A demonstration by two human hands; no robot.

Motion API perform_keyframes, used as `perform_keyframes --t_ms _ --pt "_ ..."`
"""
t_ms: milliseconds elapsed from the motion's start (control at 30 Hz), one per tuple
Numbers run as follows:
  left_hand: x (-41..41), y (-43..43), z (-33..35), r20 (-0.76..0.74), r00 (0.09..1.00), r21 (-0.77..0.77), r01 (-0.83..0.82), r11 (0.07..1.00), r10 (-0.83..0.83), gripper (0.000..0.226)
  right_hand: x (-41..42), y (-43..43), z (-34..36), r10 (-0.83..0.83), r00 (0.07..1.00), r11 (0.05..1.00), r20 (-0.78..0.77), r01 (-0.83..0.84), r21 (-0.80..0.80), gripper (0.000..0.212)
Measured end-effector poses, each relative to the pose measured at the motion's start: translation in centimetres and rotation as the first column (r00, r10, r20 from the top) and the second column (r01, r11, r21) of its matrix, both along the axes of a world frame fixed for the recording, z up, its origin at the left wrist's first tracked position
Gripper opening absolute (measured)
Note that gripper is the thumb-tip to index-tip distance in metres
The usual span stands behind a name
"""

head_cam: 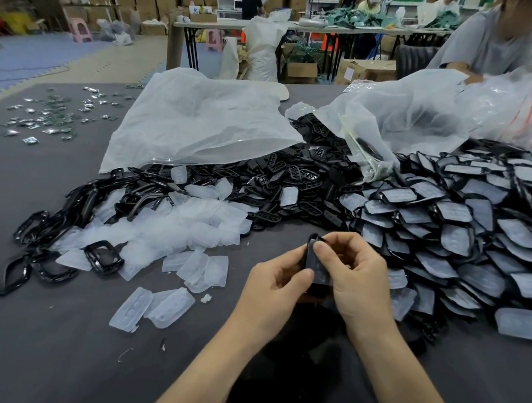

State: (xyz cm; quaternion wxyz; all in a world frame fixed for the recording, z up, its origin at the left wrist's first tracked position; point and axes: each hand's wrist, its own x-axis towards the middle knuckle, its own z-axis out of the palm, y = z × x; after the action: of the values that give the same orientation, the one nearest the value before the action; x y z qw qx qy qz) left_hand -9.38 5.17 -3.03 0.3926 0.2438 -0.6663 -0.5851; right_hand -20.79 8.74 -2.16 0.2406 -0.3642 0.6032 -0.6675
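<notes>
Both hands hold one small black shell with a clear pad on it (315, 266) above the grey table (49, 343). My left hand (274, 286) grips its left side, thumb on the face. My right hand (353, 274) pinches it from the right, thumb pressing near the top. A heap of clear silicone pads (177, 231) lies to the left. Black frames (59, 210) are piled further left. Assembled black pieces with clear pads (469, 234) are stacked at the right.
Two white plastic bags (201, 120) lie behind the piles, with black button plates (293, 171) spilling from them. Small circuit boards (48, 115) are scattered at far left. A person in a grey shirt (488, 40) sits at the right. Boxes and tables stand behind.
</notes>
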Motion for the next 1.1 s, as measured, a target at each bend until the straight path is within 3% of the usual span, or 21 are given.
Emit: perform_keyframes --t_ms 200,367,633,767,967,1100 --pt "-0.04 0.06 -0.09 0.007 1.0 0.053 -0.011 0.999 0.011 0.046 0.12 0.12 -0.09 0.025 1.0 0.999 0.009 -0.025 -0.019 0.014" --pt "-0.05 0.18 -0.03 0.026 1.0 0.023 -0.009 1.0 0.008 0.033 0.5 0.11 -0.29 0.007 1.0 1.0 0.024 -0.007 -0.019 0.016" --pt "-0.01 0.06 0.07 0.019 1.0 0.081 0.005 0.997 -0.007 0.034 0.7 0.01 -0.06 0.02 0.995 0.999 0.094 -0.016 -0.037 0.014" --pt "-0.08 -0.12 -0.1 0.024 1.0 0.101 -0.012 0.995 0.01 0.045 0.59 0.08 0.21 0.026 0.997 1.0 0.066 -0.025 -0.013 0.014" --pt "0.14 -0.2 -0.58 0.077 0.996 -0.022 -0.043 0.999 0.044 0.056 0.4 0.08 0.37 0.063 0.995 0.998 0.075 -0.064 0.014 0.014" --pt "0.02 -0.22 -0.74 0.097 0.993 -0.017 -0.061 0.998 0.062 0.055 0.19 0.08 0.24 0.088 0.991 0.995 0.099 -0.092 0.039 0.021"
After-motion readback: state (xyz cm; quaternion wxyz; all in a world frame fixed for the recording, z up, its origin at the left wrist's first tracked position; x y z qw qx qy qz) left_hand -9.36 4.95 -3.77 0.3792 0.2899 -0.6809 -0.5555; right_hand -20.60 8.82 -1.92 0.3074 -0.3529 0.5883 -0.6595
